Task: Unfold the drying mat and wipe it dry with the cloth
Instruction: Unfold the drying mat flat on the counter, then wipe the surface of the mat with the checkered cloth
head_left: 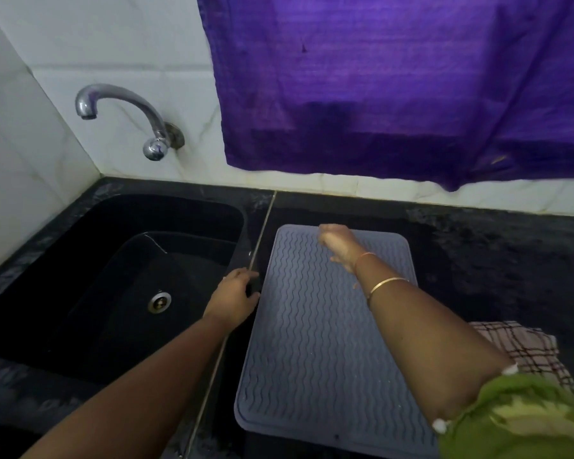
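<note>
1. Leftmost, the sink (80,253) drops away dark and deep beside the work. Its rim runs close to the mat's left edge, so a hard sideways wipe could push that edge over the lip.
2. Next, the left hand (236,293) rests at the strip between sink and mat (322,326), its grip loosely curled and holding nothing, fingertips at the mat's left edge. If it lifts away, nothing pins the mat, and I judge a slick mat on a wet worktop (494,260) would skate.
3. Then the mat itself lies flat and fully opened on the worktop, ribs up, long side running away from the person. Water may sit in the wavy grooves, so a light pass could leave them wet.
4. Further right, the right hand (337,245) hovers over the mat's far end, blurred; I cannot tell how its grip stands, though no cloth shows in it.
5. Rightmost, the cloth (524,346) lies near the mat's right edge, partly hidden by the forearm. Bare worktop behind it gives room; the front edge is close, so a careless grab could drag it off.
</note>
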